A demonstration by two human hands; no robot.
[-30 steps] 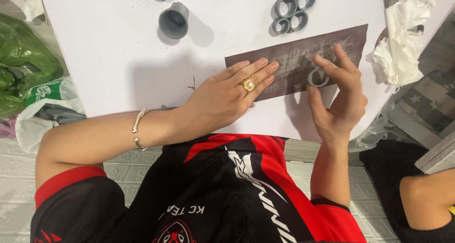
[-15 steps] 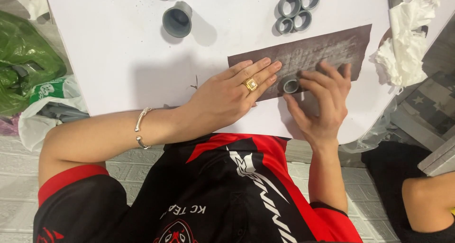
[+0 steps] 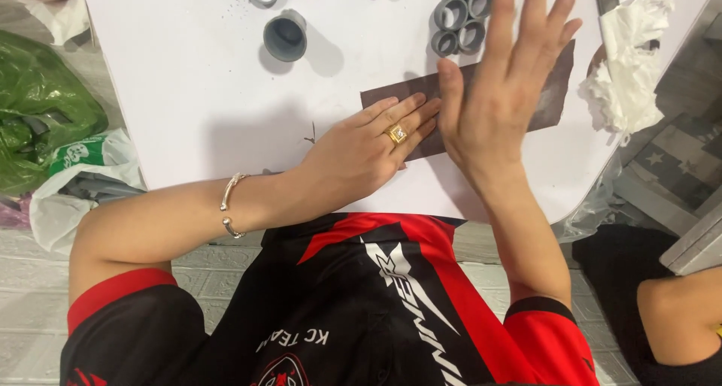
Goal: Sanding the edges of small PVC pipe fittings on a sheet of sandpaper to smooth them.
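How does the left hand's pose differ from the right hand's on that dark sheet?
The left hand lies flat, palm down, fingers pressing the near end of the dark sanding sheet; the right hand is raised above it, fingers spread and pointing away. The left hand wears a gold ring and a bracelet; the right hand is bare. Both are over the same sheet on the white table.

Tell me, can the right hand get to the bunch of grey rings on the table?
Probably yes. The right hand is open and lifted over the sandpaper sheet, and the grey rings sit just beside its fingers with nothing in between.
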